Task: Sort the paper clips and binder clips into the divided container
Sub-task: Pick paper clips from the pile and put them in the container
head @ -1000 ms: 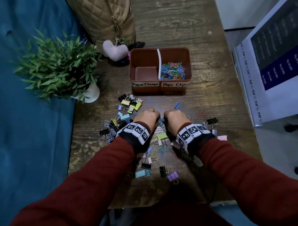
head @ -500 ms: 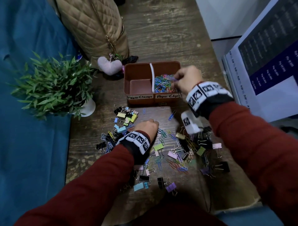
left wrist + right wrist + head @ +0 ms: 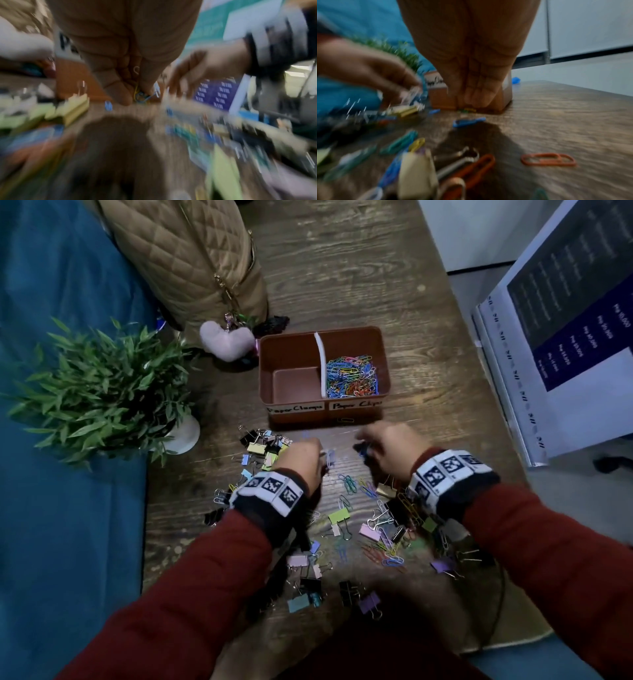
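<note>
Pinching a few paper clips [image 3: 142, 96], the left hand [image 3: 301, 462] is kept low over the table [image 3: 428, 419]. The right hand [image 3: 387, 450] is curled just beside it; its grasp cannot be told through blur. The divided container [image 3: 323, 414] sits just ahead of both hands, paper clips piled in its right compartment; binder clips [image 3: 339, 517] are scattered below the wrists.

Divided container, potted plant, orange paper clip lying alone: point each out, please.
divided container [image 3: 384, 361], head view, on its right wall.
potted plant [image 3: 102, 392], head view, on the leaves at the middle.
orange paper clip [image 3: 547, 159], right wrist view, on the middle of its wire loops.
</note>
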{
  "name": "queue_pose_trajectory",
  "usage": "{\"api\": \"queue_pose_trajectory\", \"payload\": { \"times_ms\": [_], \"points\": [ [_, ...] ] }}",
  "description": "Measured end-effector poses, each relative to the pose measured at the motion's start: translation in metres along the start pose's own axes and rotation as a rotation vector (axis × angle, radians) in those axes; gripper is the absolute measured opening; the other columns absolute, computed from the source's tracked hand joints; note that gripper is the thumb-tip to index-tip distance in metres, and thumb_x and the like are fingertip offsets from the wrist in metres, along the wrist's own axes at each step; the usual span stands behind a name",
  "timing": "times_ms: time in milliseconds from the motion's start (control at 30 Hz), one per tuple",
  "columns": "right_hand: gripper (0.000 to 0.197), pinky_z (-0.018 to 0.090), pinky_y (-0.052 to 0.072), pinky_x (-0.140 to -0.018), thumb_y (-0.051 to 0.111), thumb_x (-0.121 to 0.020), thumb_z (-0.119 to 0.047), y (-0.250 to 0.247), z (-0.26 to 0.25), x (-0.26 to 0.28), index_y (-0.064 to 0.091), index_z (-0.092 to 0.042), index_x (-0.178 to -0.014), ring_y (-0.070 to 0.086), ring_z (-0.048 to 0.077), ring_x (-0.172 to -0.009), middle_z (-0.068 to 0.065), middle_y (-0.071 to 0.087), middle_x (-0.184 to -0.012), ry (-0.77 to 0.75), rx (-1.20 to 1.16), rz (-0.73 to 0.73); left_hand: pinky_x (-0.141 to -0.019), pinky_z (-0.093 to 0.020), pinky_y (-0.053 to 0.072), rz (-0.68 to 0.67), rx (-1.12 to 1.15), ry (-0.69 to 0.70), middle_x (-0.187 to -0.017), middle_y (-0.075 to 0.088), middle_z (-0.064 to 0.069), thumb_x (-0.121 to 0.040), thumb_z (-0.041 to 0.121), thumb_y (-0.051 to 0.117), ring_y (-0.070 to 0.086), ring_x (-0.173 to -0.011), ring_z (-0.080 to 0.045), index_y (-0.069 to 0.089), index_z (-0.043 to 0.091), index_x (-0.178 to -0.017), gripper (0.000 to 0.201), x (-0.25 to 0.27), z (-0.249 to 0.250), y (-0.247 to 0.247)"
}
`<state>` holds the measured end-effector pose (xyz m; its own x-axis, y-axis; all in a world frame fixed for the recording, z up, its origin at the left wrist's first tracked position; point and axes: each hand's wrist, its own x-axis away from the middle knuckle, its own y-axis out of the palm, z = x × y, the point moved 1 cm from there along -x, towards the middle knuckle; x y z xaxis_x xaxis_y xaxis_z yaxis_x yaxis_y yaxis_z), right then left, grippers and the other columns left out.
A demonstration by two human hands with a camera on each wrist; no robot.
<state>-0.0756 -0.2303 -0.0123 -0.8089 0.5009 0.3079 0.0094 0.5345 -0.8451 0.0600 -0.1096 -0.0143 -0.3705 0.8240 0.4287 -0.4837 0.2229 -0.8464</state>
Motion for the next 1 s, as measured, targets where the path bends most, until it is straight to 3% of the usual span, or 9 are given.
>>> {"api": "queue_pose_trajectory", "payload": {
  "times_ms": [100, 200, 400, 500, 567, 700, 767, 867, 1000],
  "points": [
    [0.063, 0.034, 0.034, -0.108, 0.054, -0.080, 0.000, 0.016, -0.005, -0.016, 0.039, -0.016, -0.139, 0.043, 0.026, -0.127, 0.007, 0.043, -0.143, -0.085, 0.112, -0.122, -0.081, -0.034, 0.045, 0.155, 0.088, 0.014, -0.103, 0.064, -0.015, -0.092, 0.019, 0.054, 0.060, -0.096, -0.032, 0.059, 0.007, -0.101, 0.015, -0.006, 0.009, -0.033],
    [0.074, 0.039, 0.031, -0.109, 0.052, -0.078, -0.001, 0.022, -0.011, -0.030, 0.024, -0.011, -0.146, 0.035, 0.031, -0.127, 0.009, 0.031, -0.148, -0.109, 0.225, -0.182, -0.082, -0.031, 0.043, 0.275, 0.152, 0.024, -0.104, 0.066, -0.015, -0.091, 0.021, 0.057, 0.059, -0.099, -0.032, 0.061, 0.008, -0.101, 0.018, -0.020, 0.023, -0.067],
    [0.066, 0.035, 0.033, -0.104, 0.055, -0.078, -0.003, 0.026, -0.012, -0.016, 0.037, -0.014, -0.140, 0.038, 0.028, -0.122, 0.006, 0.039, -0.138, -0.162, 0.250, -0.204, -0.088, -0.030, 0.043, 0.348, 0.182, -0.003, -0.108, 0.067, -0.010, -0.088, 0.029, 0.061, 0.059, -0.106, -0.027, 0.065, 0.013, -0.102, 0.022, -0.068, 0.043, -0.103],
    [0.062, 0.030, 0.031, -0.104, 0.058, -0.077, -0.001, 0.034, -0.007, -0.003, 0.046, -0.016, -0.136, 0.041, 0.028, -0.122, 0.007, 0.045, -0.134, -0.211, 0.080, -0.201, -0.088, -0.026, 0.044, 0.313, 0.206, -0.004, -0.107, 0.068, -0.006, -0.088, 0.028, 0.061, 0.060, -0.105, -0.023, 0.068, 0.018, -0.097, 0.016, -0.073, 0.042, -0.100],
    [0.067, 0.029, 0.031, -0.104, 0.066, -0.077, -0.009, 0.038, -0.001, 0.005, 0.041, -0.015, -0.138, 0.041, 0.028, -0.123, 0.009, 0.045, -0.133, -0.163, -0.015, -0.145, -0.092, -0.030, 0.046, 0.317, 0.208, 0.012, -0.104, 0.069, -0.003, -0.087, 0.027, 0.061, 0.061, -0.103, -0.022, 0.069, 0.021, -0.096, 0.014, -0.062, 0.035, -0.095],
    [0.094, 0.032, 0.037, -0.101, 0.081, -0.066, -0.027, 0.040, -0.005, 0.010, 0.028, -0.014, -0.143, 0.039, 0.027, -0.122, 0.009, 0.037, -0.133, -0.057, 0.129, -0.207, -0.069, -0.022, 0.040, 0.344, 0.233, 0.012, -0.077, 0.066, 0.000, -0.085, 0.030, 0.063, 0.060, -0.076, -0.018, 0.064, 0.023, -0.074, 0.013, -0.025, 0.012, -0.073],
    [0.091, 0.034, 0.039, -0.100, 0.080, -0.067, -0.023, 0.043, -0.012, 0.008, 0.030, -0.011, -0.141, 0.040, 0.029, -0.119, 0.011, 0.038, -0.129, -0.047, 0.148, -0.196, -0.069, -0.021, 0.040, 0.231, 0.209, -0.047, -0.078, 0.065, 0.000, -0.085, 0.031, 0.065, 0.060, -0.077, -0.017, 0.067, 0.023, -0.076, 0.012, -0.012, -0.002, -0.051],
    [0.068, 0.034, 0.044, -0.094, 0.072, -0.072, -0.008, 0.047, -0.023, 0.003, 0.043, -0.012, -0.133, 0.046, 0.029, -0.113, 0.012, 0.043, -0.122, -0.045, 0.087, -0.170, -0.090, -0.029, 0.046, 0.083, 0.088, -0.097, -0.110, 0.065, -0.008, -0.086, 0.024, 0.063, 0.060, -0.102, -0.026, 0.068, 0.018, -0.109, 0.024, -0.013, -0.019, -0.018],
    [0.027, 0.027, 0.039, -0.070, 0.061, -0.076, 0.000, 0.052, -0.031, 0.004, 0.062, -0.010, -0.102, 0.054, 0.028, -0.092, 0.010, 0.050, -0.099, -0.161, 0.083, -0.137, -0.095, -0.041, 0.045, -0.030, -0.092, 0.005, -0.127, 0.050, -0.013, -0.089, 0.007, 0.050, 0.055, -0.111, -0.033, 0.054, 0.012, -0.128, 0.040, -0.027, -0.019, 0.001]
  ]
}}
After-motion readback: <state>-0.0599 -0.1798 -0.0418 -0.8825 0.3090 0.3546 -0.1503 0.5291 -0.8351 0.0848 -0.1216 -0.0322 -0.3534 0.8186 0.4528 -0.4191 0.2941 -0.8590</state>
